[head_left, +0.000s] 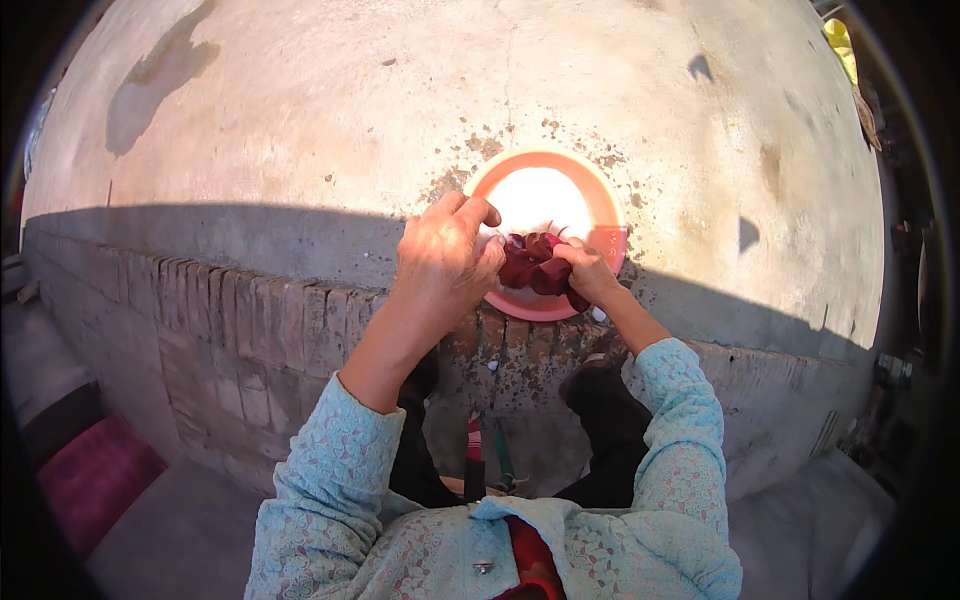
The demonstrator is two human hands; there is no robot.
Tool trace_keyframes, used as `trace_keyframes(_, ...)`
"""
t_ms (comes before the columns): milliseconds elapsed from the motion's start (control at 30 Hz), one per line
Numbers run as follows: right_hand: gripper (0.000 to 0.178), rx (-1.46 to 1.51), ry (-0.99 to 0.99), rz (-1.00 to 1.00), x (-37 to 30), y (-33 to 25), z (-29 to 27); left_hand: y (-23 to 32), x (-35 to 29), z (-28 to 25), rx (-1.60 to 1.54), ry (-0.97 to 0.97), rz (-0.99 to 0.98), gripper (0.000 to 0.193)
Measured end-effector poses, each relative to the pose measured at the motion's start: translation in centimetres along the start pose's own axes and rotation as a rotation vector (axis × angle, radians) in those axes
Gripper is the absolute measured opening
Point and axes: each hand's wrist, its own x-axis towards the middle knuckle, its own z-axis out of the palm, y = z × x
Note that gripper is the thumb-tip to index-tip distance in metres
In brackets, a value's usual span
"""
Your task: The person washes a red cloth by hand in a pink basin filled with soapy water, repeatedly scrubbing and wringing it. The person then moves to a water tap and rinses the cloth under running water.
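A wet, dark red cloth (535,266) is bunched over the near part of a pink plastic basin (610,205). My right hand (592,275) is closed on the cloth's right end, with the thumb pressed against it. Beside the cloth's left end is my left hand (445,250), back upward and fingers bent. A gap shows between its thumb and forefinger, and I see no cloth in that gap. The lower fingers are hidden. Bright white fills the sunlit middle of the basin (545,195), too glaring to tell suds from water.
The basin stands on a concrete ledge (330,140), close to its brick edge (270,305). Dark wet splashes (485,145) surround it. My knees are below the ledge. At the lower left lies a magenta piece (100,480); a yellow item (840,45) is at the far right.
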Motion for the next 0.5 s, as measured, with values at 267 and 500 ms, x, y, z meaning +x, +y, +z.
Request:
trace_keyframes(267, 0.025, 0.153, 0.326, 0.029, -3.7, -10.4, -10.4, -2.2, 0.2, 5.0, -0.197, 0.063, -0.04, 0.038)
trace_keyframes(500, 0.017, 0.748, 0.72, 0.039, -7.7, -16.5, -17.1, 0.7, 0.7, 8.5, -0.714, -0.198, -0.576, 0.081)
